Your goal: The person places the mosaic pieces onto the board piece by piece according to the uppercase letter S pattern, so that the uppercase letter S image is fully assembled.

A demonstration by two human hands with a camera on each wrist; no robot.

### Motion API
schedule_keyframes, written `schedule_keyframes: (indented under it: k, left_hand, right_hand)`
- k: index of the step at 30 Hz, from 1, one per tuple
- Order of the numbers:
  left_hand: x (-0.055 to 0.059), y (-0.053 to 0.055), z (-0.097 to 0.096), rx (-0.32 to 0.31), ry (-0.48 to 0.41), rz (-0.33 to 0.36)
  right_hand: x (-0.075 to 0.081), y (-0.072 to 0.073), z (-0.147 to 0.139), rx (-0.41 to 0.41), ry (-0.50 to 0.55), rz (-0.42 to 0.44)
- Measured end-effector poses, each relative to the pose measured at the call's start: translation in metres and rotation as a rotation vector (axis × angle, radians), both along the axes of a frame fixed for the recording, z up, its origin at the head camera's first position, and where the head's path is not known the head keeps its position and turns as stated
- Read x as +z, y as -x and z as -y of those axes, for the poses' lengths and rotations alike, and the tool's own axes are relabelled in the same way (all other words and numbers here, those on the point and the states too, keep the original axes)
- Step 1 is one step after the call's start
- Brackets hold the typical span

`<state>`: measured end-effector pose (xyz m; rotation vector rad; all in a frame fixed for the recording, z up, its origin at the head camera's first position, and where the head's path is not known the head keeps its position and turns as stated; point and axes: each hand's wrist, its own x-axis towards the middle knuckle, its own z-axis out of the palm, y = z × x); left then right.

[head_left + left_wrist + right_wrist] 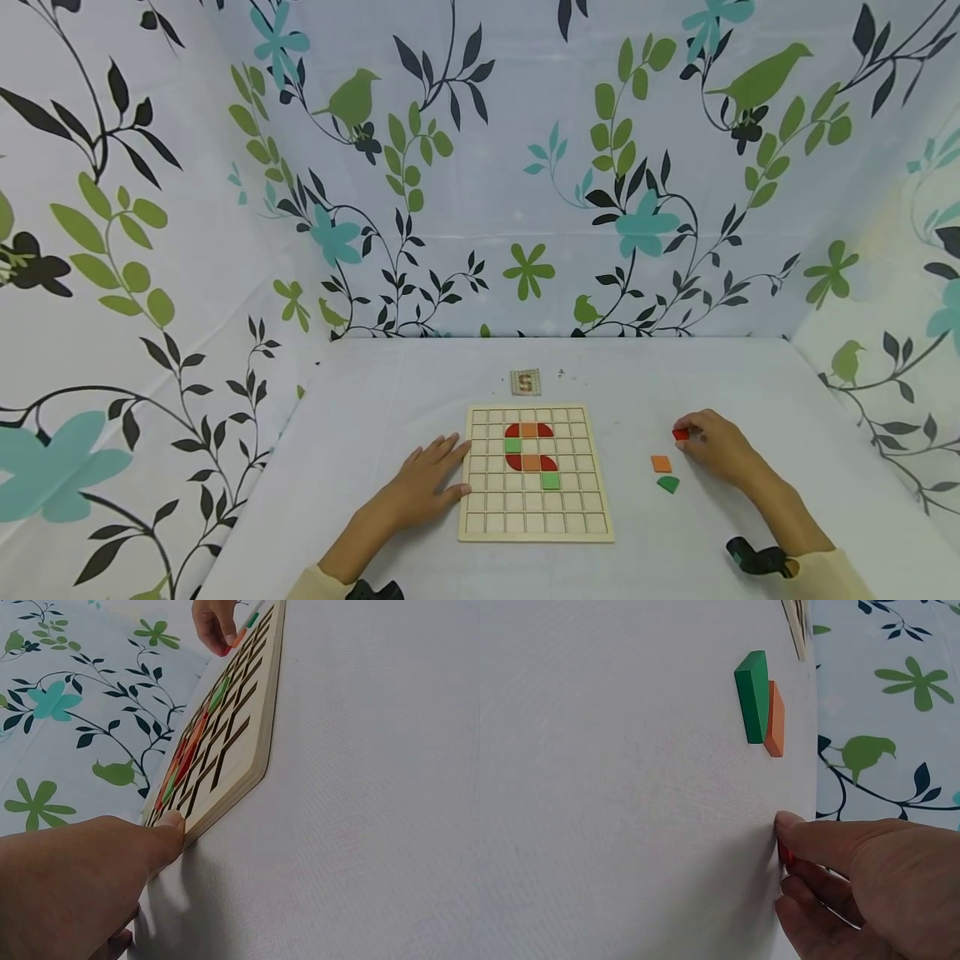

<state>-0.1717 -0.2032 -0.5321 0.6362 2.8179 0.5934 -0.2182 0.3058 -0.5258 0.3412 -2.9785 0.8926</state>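
Observation:
A wooden grid board (536,537) lies on the white table in the head view. Red rounded tiles (512,462), orange square tiles (531,462) and green square tiles (551,481) sit in several of its upper cells. At the board's left edge rests my left hand (423,483), fingers extended, its thumb touching the rim in the left wrist view. Right of the board, my right hand (716,446) pinches a small red tile (680,434) between thumb and fingers, low over the table. The fingers partly hide that tile's shape.
Near the right hand lie an orange square tile (661,464) and a green tile with a curved edge (668,483). Behind the board is a small patterned card (525,382) with an S-like figure. Leaf-and-bird printed cloth (480,167) surrounds the table's back and sides.

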Motion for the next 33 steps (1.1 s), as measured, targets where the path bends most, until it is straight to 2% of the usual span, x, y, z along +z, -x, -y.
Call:
schedule_keyframes:
  k: [10,22,27,33]
  left_hand:
    - [0.001,0.001,0.000,0.008,0.003,0.001]
    - [-0.002,0.003,0.001,0.004,0.013,-0.002]
    - [-0.003,0.002,0.001,0.005,0.010,0.006]
    - [-0.005,0.002,0.001,0.007,0.017,-0.004]
  right_hand:
    - [-0.002,0.008,0.011,0.000,-0.003,-0.007]
    - [-0.003,0.024,0.059,0.009,-0.019,0.094]
    - [0.000,0.015,0.082,0.033,-0.026,0.069]
    - [0.010,-0.015,0.115,0.073,-0.010,-0.001]
